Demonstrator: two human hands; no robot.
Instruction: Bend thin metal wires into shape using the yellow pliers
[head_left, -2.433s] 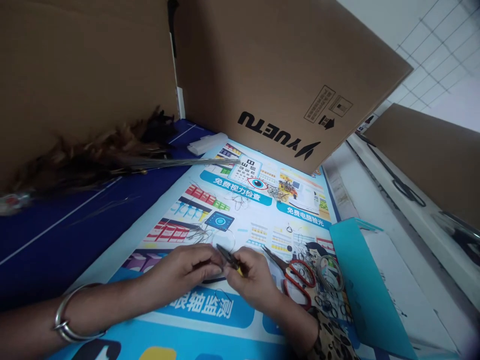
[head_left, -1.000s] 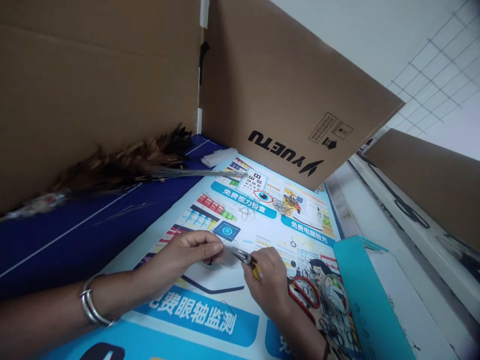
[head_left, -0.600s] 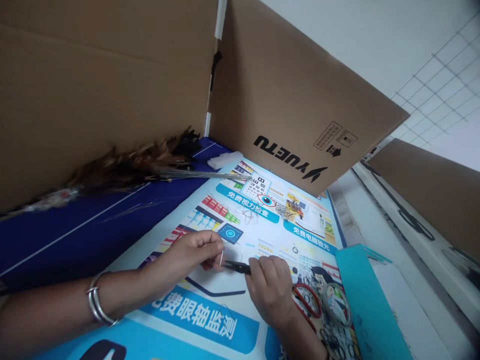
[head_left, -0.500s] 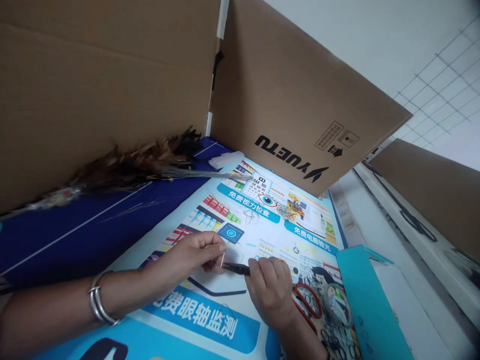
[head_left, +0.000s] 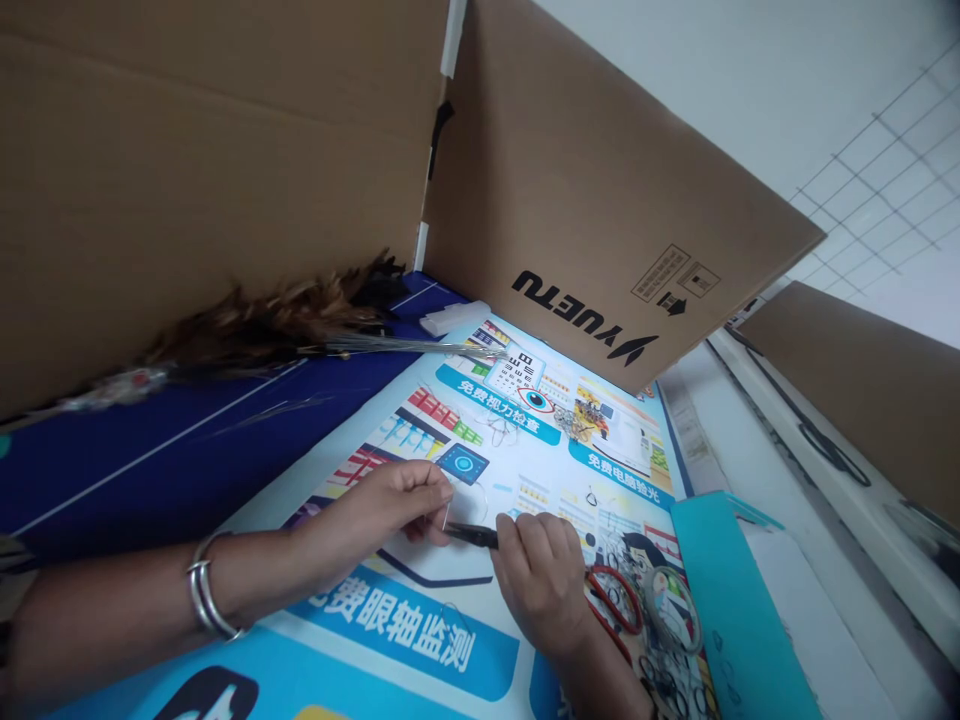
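My left hand (head_left: 409, 500), with silver bangles (head_left: 208, 588) on its wrist, is closed in a pinch on a thin wire (head_left: 448, 514). A short length of the wire stands out below the thumb. My right hand (head_left: 541, 580) is wrapped round a pair of dark-jawed pliers (head_left: 472, 535), whose handles are hidden in the fist. The tips of the pliers point left and meet the wire beside my left fingers. Whether the jaws are closed on it is too small to tell. Both hands are over a printed poster (head_left: 495, 655).
Red-handled scissors (head_left: 616, 598), a roll of clear tape (head_left: 673, 610) and several small rings lie right of my right hand. A turquoise box (head_left: 739, 600) is beyond them. Straight wires (head_left: 420, 345) and brown feathers (head_left: 277, 325) lie at the back left. Cardboard panels (head_left: 585, 190) stand behind.
Both hands keep almost the same place and grip. The left forearm has shifted slightly right, and the pliers' tips have risen a little at the wire.
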